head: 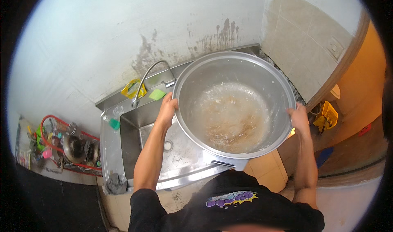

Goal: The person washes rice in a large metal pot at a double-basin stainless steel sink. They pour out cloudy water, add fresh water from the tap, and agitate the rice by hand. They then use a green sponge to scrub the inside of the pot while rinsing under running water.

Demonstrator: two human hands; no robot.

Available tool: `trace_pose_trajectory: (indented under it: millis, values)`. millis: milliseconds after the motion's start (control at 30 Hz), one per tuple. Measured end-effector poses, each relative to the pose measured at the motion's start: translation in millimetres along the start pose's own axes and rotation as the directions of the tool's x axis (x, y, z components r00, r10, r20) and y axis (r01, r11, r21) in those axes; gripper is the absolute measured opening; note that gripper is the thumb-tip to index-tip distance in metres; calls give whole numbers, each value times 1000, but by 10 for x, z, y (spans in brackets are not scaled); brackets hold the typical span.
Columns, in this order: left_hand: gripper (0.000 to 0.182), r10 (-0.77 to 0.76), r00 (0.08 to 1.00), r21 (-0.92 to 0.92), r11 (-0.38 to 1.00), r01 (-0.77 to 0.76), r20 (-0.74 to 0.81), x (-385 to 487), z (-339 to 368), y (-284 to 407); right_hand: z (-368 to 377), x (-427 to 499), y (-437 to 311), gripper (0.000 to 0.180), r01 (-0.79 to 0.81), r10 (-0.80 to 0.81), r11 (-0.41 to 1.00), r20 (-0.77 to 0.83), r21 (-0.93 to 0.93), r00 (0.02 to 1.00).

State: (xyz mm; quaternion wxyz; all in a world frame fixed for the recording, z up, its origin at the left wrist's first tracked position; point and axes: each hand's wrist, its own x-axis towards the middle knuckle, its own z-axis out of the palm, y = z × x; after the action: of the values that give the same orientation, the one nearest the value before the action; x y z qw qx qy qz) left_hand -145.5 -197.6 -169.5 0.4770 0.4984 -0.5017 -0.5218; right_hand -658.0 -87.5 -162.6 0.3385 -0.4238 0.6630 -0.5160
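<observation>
A wide, deep grey metal pot (pixel 190 87) is held up in front of me, overlapping the right part of the stainless steel sink (pixel 130 143). My left hand (pixel 169 109) grips its left rim, thumb on the edge. On the opposite side my right hand (pixel 298 118) grips the right rim, slightly blurred. Cloudy, brownish contents (pixel 235 121) cover the pot's bottom, and pale specks cling to its inner wall. Below the near rim shows a silvery part (pixel 238 164) with a dark slot; whether it belongs to the pot, I cannot tell.
A curved faucet (pixel 149 74) rises behind the basin, near a green sponge (pixel 157 94) and a yellow packet (pixel 126 91). Left stand a bottle of green liquid (pixel 113 123), a grey cloth (pixel 115 183) and a red-rimmed dish rack (pixel 49 118). A yellow dustpan (pixel 330 115) lies beyond the wooden doorframe (pixel 340 72).
</observation>
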Motion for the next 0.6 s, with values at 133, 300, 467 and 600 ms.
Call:
trace_pose_trajectory:
  millis: [133, 300, 467, 600]
  values:
    - [45, -97, 990, 34, 995, 94, 98, 934, 229, -395, 179, 146, 658, 35, -107, 106, 994, -87, -6, 991]
    - [50, -260, 958, 114, 962, 247, 121, 1580, 349, -707, 451, 224, 1027, 38, -198, 210, 976, -146, 92, 967]
    - [49, -346, 926, 175, 931, 320, 149, 1927, 373, -1010, 529, 427, 987, 44, -465, 459, 884, -95, -47, 883]
    - [53, -388, 911, 224, 909, 352, 140, 2097, 358, -1311, 558, 589, 1022, 47, -489, 489, 870, -16, -69, 872]
